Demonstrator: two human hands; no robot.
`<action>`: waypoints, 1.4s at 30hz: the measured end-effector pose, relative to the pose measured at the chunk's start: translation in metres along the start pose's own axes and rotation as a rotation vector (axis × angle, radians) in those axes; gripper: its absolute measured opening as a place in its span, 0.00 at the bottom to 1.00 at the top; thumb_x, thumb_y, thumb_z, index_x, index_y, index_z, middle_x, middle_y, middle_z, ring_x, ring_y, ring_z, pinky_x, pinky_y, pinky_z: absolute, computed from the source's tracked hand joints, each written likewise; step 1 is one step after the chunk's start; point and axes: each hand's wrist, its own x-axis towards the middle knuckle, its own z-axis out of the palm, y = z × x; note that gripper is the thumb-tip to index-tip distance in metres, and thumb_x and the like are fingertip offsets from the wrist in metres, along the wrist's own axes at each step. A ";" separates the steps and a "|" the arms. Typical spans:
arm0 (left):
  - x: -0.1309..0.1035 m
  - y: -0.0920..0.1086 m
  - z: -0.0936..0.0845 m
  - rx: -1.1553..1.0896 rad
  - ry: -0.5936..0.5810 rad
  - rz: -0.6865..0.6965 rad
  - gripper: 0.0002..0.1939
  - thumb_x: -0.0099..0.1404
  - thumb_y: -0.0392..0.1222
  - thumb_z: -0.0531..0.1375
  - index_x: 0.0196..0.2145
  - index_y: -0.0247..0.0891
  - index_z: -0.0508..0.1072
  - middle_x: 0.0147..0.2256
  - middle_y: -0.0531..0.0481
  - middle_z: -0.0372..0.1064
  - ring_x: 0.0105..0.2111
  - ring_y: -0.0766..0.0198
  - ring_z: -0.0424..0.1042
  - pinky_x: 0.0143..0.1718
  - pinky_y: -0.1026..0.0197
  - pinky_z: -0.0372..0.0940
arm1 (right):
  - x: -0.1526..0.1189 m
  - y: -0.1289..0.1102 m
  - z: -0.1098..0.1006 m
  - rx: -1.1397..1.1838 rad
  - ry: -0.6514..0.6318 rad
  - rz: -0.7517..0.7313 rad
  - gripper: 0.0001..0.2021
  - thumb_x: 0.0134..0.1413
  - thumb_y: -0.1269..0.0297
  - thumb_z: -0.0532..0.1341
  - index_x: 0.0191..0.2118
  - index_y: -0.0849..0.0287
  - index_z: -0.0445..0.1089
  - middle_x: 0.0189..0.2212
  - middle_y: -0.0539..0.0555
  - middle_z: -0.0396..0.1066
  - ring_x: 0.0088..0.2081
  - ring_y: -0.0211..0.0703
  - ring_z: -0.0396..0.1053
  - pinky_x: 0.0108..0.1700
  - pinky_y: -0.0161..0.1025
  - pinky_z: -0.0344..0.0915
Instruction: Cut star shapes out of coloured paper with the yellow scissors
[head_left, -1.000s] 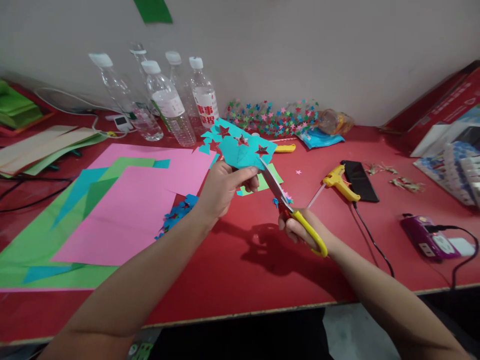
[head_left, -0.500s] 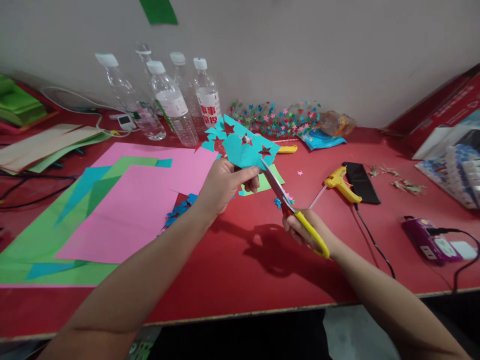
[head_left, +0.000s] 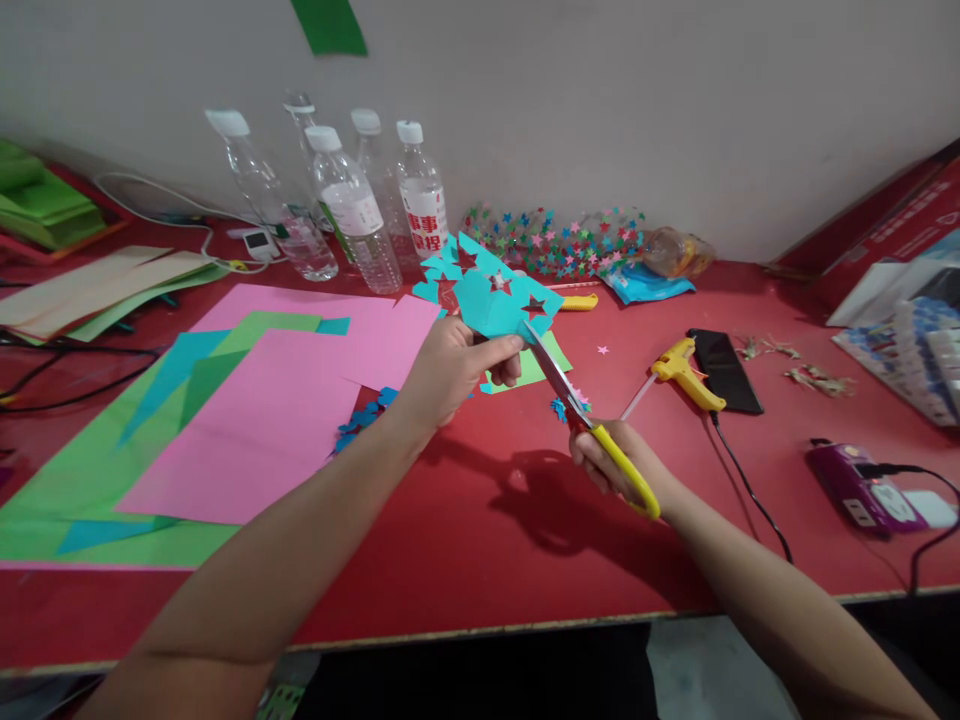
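Between the thumb and fingers of my left hand (head_left: 457, 365) is a turquoise sheet of craft paper (head_left: 491, 308) with several star-shaped holes, held above the table. My right hand (head_left: 619, 460) grips yellow-handled scissors (head_left: 559, 385), their blades pointing up and left. The blade tips meet the lower right edge of the turquoise sheet, close to my left thumb. Behind and below lies a light green piece of paper (head_left: 536, 370). A small pile of blue cut-outs (head_left: 364, 420) lies left of my left wrist, partly hidden by it.
Pink sheets (head_left: 255, 425) and green ones spread over the left of the red table (head_left: 480, 560). Several plastic bottles (head_left: 360, 215) stand by the wall; a star-covered bottle (head_left: 555, 240) lies there. At right are a yellow glue gun (head_left: 686, 375), a black phone (head_left: 726, 370) and a purple power strip (head_left: 862, 485).
The whole view has shifted slightly, moving the background a little to the right. Both hands, the turquoise paper and the scissors keep nearly the same position relative to one another.
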 end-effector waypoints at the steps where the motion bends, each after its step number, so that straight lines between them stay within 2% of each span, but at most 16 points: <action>1: 0.000 0.000 0.000 -0.002 0.002 -0.001 0.11 0.54 0.38 0.62 0.17 0.34 0.72 0.16 0.52 0.68 0.18 0.69 0.66 0.23 0.65 0.62 | 0.000 0.000 0.000 0.002 0.002 0.000 0.26 0.51 0.36 0.56 0.21 0.55 0.58 0.09 0.44 0.56 0.12 0.31 0.50 0.17 0.33 0.48; 11: 0.000 -0.005 0.001 -0.033 0.002 -0.001 0.11 0.55 0.38 0.61 0.17 0.35 0.72 0.17 0.53 0.69 0.18 0.70 0.67 0.23 0.66 0.63 | 0.001 0.002 0.001 0.011 0.004 0.016 0.23 0.53 0.40 0.54 0.23 0.56 0.58 0.09 0.44 0.56 0.12 0.31 0.51 0.16 0.32 0.48; 15: 0.002 -0.006 -0.003 -0.061 -0.002 0.004 0.10 0.55 0.40 0.62 0.18 0.35 0.72 0.17 0.52 0.70 0.18 0.69 0.68 0.23 0.65 0.63 | 0.003 0.004 0.000 0.036 -0.015 -0.029 0.25 0.52 0.38 0.55 0.22 0.56 0.58 0.09 0.43 0.55 0.12 0.30 0.50 0.16 0.32 0.47; 20: 0.004 -0.012 -0.007 -0.090 0.048 0.051 0.10 0.57 0.41 0.61 0.20 0.37 0.72 0.16 0.54 0.68 0.17 0.69 0.66 0.21 0.64 0.62 | 0.004 0.010 -0.002 0.076 -0.072 -0.096 0.27 0.52 0.35 0.54 0.23 0.57 0.60 0.10 0.44 0.57 0.12 0.30 0.51 0.16 0.32 0.50; 24: -0.001 -0.023 0.002 -0.032 0.072 0.134 0.18 0.61 0.43 0.60 0.15 0.38 0.68 0.17 0.54 0.66 0.19 0.69 0.66 0.29 0.62 0.66 | 0.004 0.016 -0.002 0.121 -0.098 -0.123 0.30 0.54 0.33 0.50 0.25 0.58 0.62 0.11 0.45 0.57 0.12 0.30 0.51 0.14 0.31 0.50; 27: -0.006 -0.030 0.013 -0.001 0.125 0.149 0.20 0.63 0.46 0.59 0.15 0.39 0.68 0.18 0.54 0.66 0.21 0.68 0.66 0.37 0.60 0.68 | 0.003 0.018 0.000 0.160 -0.083 -0.128 0.30 0.55 0.33 0.49 0.26 0.59 0.63 0.11 0.45 0.58 0.11 0.30 0.51 0.14 0.31 0.50; 32: -0.013 -0.037 0.025 -0.052 0.155 0.133 0.21 0.65 0.51 0.58 0.17 0.39 0.69 0.19 0.53 0.66 0.24 0.67 0.68 0.33 0.61 0.66 | 0.001 0.017 0.008 0.199 -0.056 -0.094 0.30 0.54 0.32 0.49 0.26 0.58 0.62 0.10 0.45 0.57 0.11 0.30 0.51 0.14 0.30 0.51; 37: -0.018 -0.043 0.035 -0.091 0.167 0.156 0.18 0.66 0.52 0.57 0.23 0.39 0.71 0.20 0.54 0.66 0.22 0.69 0.66 0.28 0.62 0.63 | -0.001 0.019 0.022 0.262 -0.038 -0.087 0.29 0.55 0.34 0.50 0.26 0.59 0.62 0.11 0.45 0.57 0.12 0.30 0.52 0.14 0.29 0.50; 42: -0.021 -0.048 0.039 -0.141 0.180 0.117 0.17 0.66 0.52 0.58 0.24 0.39 0.70 0.22 0.53 0.67 0.25 0.68 0.67 0.31 0.62 0.64 | -0.003 0.020 0.030 0.298 -0.018 -0.041 0.29 0.54 0.34 0.51 0.27 0.59 0.63 0.13 0.45 0.59 0.13 0.30 0.55 0.14 0.28 0.49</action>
